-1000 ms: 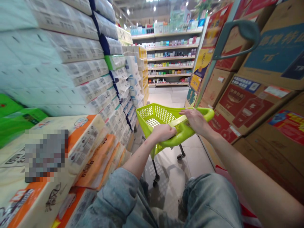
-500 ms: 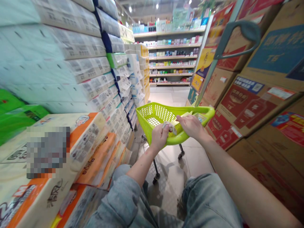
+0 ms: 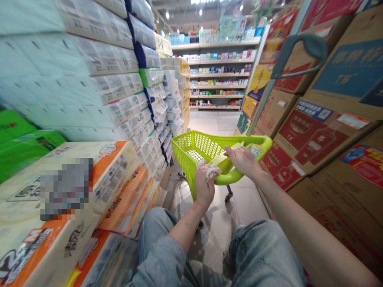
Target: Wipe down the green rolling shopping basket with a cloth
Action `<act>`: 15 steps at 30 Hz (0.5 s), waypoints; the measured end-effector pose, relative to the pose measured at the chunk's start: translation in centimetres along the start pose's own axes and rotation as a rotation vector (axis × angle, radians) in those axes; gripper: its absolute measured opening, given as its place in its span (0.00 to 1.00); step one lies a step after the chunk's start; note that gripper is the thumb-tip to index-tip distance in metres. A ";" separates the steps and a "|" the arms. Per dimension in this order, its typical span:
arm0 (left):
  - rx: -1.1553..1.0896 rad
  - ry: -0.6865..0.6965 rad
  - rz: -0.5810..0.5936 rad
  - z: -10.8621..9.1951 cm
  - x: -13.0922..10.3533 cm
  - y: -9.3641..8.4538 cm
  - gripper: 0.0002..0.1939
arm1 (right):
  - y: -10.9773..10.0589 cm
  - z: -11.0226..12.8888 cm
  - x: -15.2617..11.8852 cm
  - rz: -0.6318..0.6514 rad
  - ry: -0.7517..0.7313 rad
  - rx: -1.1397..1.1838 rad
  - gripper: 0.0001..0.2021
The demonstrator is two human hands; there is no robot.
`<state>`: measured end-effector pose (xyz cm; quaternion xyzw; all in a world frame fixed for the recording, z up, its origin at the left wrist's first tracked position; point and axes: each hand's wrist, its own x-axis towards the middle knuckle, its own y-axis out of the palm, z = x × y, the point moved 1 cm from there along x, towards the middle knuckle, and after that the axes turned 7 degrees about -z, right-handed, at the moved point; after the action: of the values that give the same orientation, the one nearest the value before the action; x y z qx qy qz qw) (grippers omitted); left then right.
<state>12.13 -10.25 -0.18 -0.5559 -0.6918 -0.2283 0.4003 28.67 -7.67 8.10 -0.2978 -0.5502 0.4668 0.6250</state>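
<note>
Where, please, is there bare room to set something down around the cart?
Bare floor lies between the green cart and the far shelves; the visible basket bottom looks bare too. Stacked packs crowd the left side, cartons the right.

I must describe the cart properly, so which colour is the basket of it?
Yellow-green basket, clearest in the head view.

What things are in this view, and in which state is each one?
Left hand, closed on wad
Right hand, on cart, grip unclear
Wad, white, crumpled
Cart, upright on its wheels
Packs, wrapped, stacked
Boxes, stacked, shut where visible
Shelves, stocked
Pixelated thing, on a pack, details hidden
</note>
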 end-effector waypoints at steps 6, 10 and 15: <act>0.029 0.049 0.123 1.8 -0.8 -0.4 0.16 | 0.6 0.4 -0.3 0.059 -0.027 0.000 0.32; 0.017 -0.099 0.096 3.7 0.9 -0.6 0.17 | 0.6 -0.2 -0.3 0.070 -0.028 -0.025 0.31; 0.092 -0.226 0.144 3.4 3.2 -0.1 0.16 | 0.6 -0.4 0.1 0.067 -0.038 0.023 0.30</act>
<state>10.80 -5.81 0.42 -0.6074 -0.7006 -0.1031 0.3600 28.86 -7.32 7.57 -0.3000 -0.5464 0.4992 0.6019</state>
